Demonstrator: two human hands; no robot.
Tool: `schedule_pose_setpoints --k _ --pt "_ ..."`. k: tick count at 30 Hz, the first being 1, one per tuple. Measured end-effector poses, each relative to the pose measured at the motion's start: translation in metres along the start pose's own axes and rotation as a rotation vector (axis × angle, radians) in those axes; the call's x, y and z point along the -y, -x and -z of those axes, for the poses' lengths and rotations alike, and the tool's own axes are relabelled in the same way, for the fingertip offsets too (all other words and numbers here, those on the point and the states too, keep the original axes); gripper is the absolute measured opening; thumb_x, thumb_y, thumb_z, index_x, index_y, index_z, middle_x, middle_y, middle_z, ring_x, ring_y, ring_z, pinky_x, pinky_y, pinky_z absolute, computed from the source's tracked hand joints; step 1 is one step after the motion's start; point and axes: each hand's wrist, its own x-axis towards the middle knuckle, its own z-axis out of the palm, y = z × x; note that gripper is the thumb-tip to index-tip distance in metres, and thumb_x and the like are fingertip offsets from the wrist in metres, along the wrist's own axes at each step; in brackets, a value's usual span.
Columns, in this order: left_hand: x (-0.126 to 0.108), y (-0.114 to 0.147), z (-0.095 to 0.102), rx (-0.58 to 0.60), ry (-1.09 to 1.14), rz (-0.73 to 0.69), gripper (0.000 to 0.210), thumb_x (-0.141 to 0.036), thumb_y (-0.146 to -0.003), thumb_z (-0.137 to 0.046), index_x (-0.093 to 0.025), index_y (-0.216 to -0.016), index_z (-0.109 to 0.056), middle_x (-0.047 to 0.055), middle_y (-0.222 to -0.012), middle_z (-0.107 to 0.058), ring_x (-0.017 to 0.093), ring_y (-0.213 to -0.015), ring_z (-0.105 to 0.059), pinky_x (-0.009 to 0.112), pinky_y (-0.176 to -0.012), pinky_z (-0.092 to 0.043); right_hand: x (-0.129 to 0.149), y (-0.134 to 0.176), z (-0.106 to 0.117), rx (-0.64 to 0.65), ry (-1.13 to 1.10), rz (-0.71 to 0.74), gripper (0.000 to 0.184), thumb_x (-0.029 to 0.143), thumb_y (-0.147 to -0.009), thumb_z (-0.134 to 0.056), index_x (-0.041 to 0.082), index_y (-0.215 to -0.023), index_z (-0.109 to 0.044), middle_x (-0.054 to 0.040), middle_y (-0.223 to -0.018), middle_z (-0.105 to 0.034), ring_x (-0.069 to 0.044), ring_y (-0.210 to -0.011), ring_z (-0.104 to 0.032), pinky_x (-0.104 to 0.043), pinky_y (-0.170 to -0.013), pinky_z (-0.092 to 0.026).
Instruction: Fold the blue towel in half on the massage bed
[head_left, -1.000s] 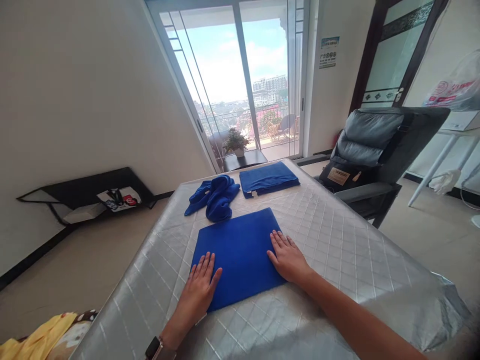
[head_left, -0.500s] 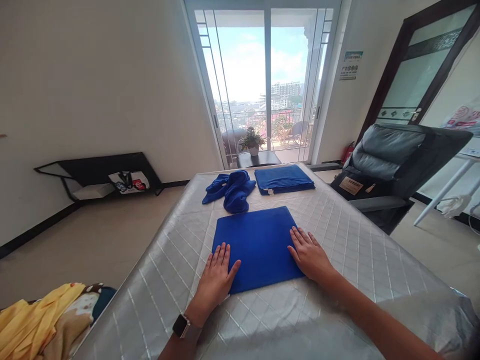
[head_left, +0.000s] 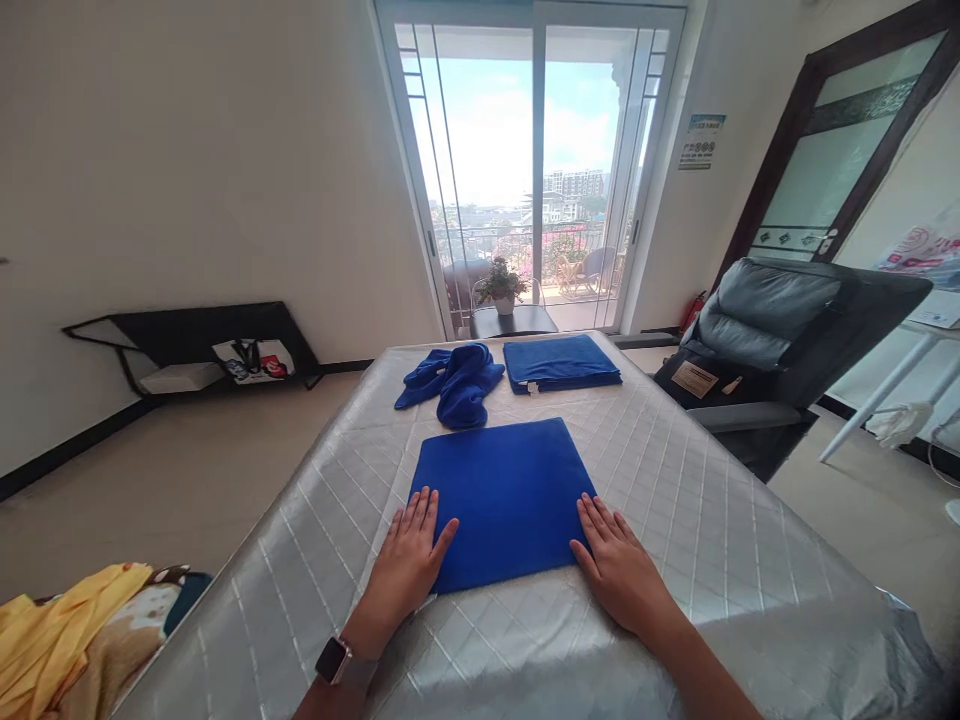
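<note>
A blue cloth (head_left: 510,500), folded into a flat rectangle, lies in front of me on the silver quilted table cover (head_left: 660,530). My left hand (head_left: 409,550) rests open and flat on its left edge, the thumb apart from the fingers. On its near right corner lies my right hand (head_left: 619,560), also open, with the fingers stretched forward. Beyond the cloth, a crumpled blue cloth (head_left: 461,385) sits to the left. Beside it on the right is a stack of folded blue cloths (head_left: 562,362) with a small white tag at its front edge.
A black recliner (head_left: 772,340) stands beyond the table on the right. Yellow and brown fabric (head_left: 82,630) is piled at the lower left. A potted plant (head_left: 503,285) stands on a chair by the glass door. A black rack (head_left: 217,340) is against the left wall.
My right hand has slid back along the right edge of the folded cloth to its near corner. My left hand stays flat on the left edge. The view has shifted slightly.
</note>
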Motion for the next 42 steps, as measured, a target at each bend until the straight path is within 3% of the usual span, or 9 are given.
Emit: schedule_pose_setpoints --k 4,11,15,17,20,26,29,33,42 --pt "-0.029 -0.003 0.014 -0.062 0.032 0.002 0.07 -0.056 -0.103 -0.025 -0.015 -0.159 -0.019 0.017 -0.162 -0.03 0.029 -0.15 -0.026 0.055 -0.12 -0.029 -0.002 0.0 -0.002 -0.012 -0.03 0.013 0.065 0.052 -0.105 -0.019 0.014 -0.158 -0.02 -0.0032 -0.164 -0.014 -0.02 -0.152 -0.009 -0.044 -0.126 -0.014" --pt "-0.153 -0.019 0.036 0.028 0.194 -0.472 0.065 -0.052 -0.104 -0.027 -0.02 -0.16 -0.015 0.008 -0.165 -0.024 0.023 -0.153 -0.02 0.047 -0.124 -0.026 -0.005 -0.001 -0.006 -0.016 0.005 0.039 0.063 0.045 -0.104 -0.025 0.012 -0.158 -0.025 -0.0054 -0.163 -0.015 -0.023 -0.152 -0.011 -0.046 -0.125 -0.015" --pt "-0.174 -0.033 0.031 0.089 0.225 -0.517 0.064 -0.051 -0.104 -0.024 -0.02 -0.16 -0.016 0.007 -0.166 -0.021 0.021 -0.153 -0.016 0.045 -0.125 -0.022 -0.004 0.0 -0.006 -0.001 0.029 0.028 0.06 0.038 -0.103 -0.024 0.013 -0.158 -0.025 -0.0029 -0.163 -0.013 -0.023 -0.152 -0.011 -0.047 -0.124 -0.016" --pt "-0.167 -0.034 0.028 0.118 0.213 -0.491 0.064 -0.052 -0.104 -0.023 -0.021 -0.16 -0.015 0.007 -0.166 -0.02 0.022 -0.153 -0.017 0.046 -0.125 -0.023 -0.004 0.0 -0.006 -0.009 0.013 0.022 0.061 0.041 -0.103 -0.024 0.014 -0.158 -0.026 -0.0029 -0.163 -0.013 -0.023 -0.152 -0.012 -0.047 -0.124 -0.017" --pt "-0.137 -0.023 0.024 0.152 0.166 -0.394 0.065 -0.054 -0.104 -0.022 -0.022 -0.16 -0.013 0.006 -0.166 -0.02 0.023 -0.153 -0.017 0.049 -0.124 -0.023 -0.004 0.0 -0.007 -0.014 -0.015 0.017 0.063 0.046 -0.104 -0.025 0.014 -0.158 -0.026 -0.0038 -0.163 -0.013 -0.024 -0.152 -0.011 -0.048 -0.124 -0.016" --pt "-0.035 0.026 0.015 0.177 0.032 -0.004 0.07 -0.059 -0.102 -0.023 -0.02 -0.159 -0.012 0.008 -0.165 -0.02 0.027 -0.153 -0.018 0.053 -0.123 -0.022 -0.003 -0.001 -0.007 -0.002 -0.026 0.007 0.064 0.047 -0.104 -0.024 0.013 -0.158 -0.024 -0.0037 -0.163 -0.013 -0.023 -0.152 -0.01 -0.048 -0.125 -0.016" --pt "0.001 0.052 0.009 0.134 0.048 0.104 0.07 -0.057 -0.103 -0.023 -0.02 -0.159 -0.006 0.01 -0.166 -0.017 0.027 -0.152 -0.02 0.053 -0.123 -0.024 -0.003 0.0 -0.007 -0.014 -0.025 0.017 0.064 0.048 -0.105 -0.022 0.013 -0.158 -0.024 -0.0044 -0.163 -0.015 -0.023 -0.152 -0.011 -0.049 -0.125 -0.016" --pt "0.008 0.067 0.004 0.082 0.086 0.141 0.074 -0.059 -0.101 -0.029 -0.022 -0.16 -0.003 0.01 -0.166 -0.017 0.027 -0.151 -0.024 0.053 -0.122 -0.027 -0.003 0.0 -0.006 -0.004 0.016 0.005 0.064 0.049 -0.105 -0.02 0.013 -0.158 -0.021 -0.0036 -0.164 -0.013 -0.022 -0.152 -0.01 -0.047 -0.125 -0.016" --pt "0.003 0.065 -0.003 0.03 0.096 0.13 0.079 -0.063 -0.099 -0.031 -0.016 -0.16 -0.013 0.01 -0.164 -0.024 0.027 -0.15 -0.029 0.051 -0.122 -0.028 -0.003 0.0 0.0 0.045 0.12 0.012 0.064 0.051 -0.105 -0.018 0.014 -0.158 -0.019 -0.0024 -0.164 -0.012 -0.021 -0.152 -0.01 -0.044 -0.125 -0.017"
